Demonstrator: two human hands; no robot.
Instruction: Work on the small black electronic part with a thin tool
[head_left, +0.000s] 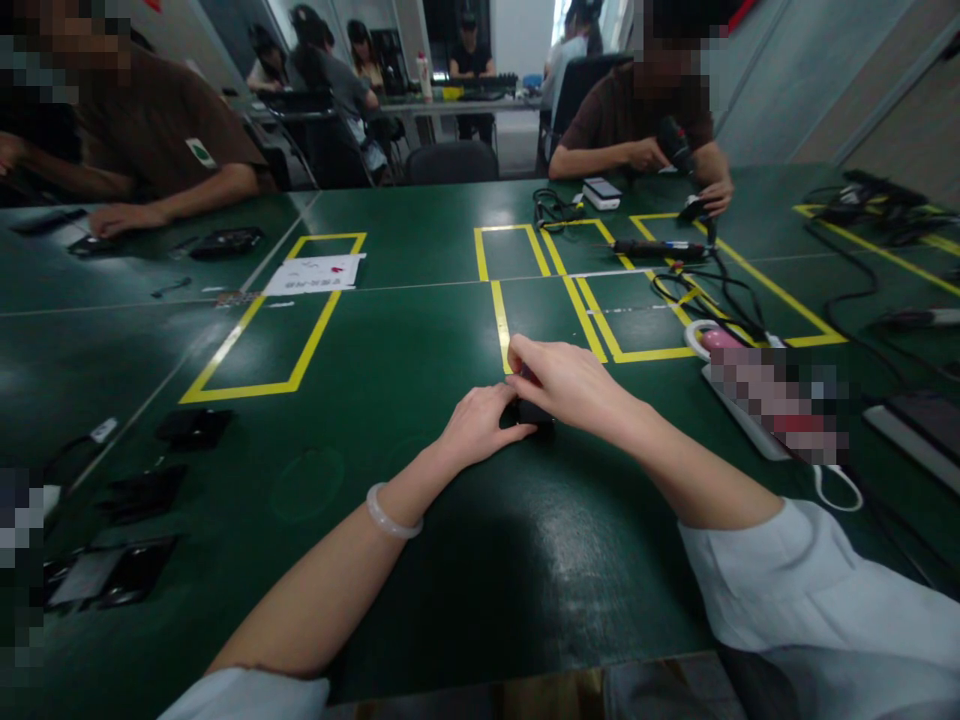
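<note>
Both my hands meet over a small black object (531,412) on the green table (420,360), in the middle in front of me. My left hand (478,424) is curled, its fingers closed against the object's left side; a pale bangle sits on that wrist. My right hand (568,378) arches over the object from the right, fingers bent down on its top. Most of the object is hidden under the fingers, so its shape is unclear.
Yellow tape rectangles (259,345) mark the table. Black flat parts (193,428) lie at the left, a white paper (315,273) further back. A power strip (750,400) and cables (712,290) lie right. Other people sit across, one holding a black tool (675,145).
</note>
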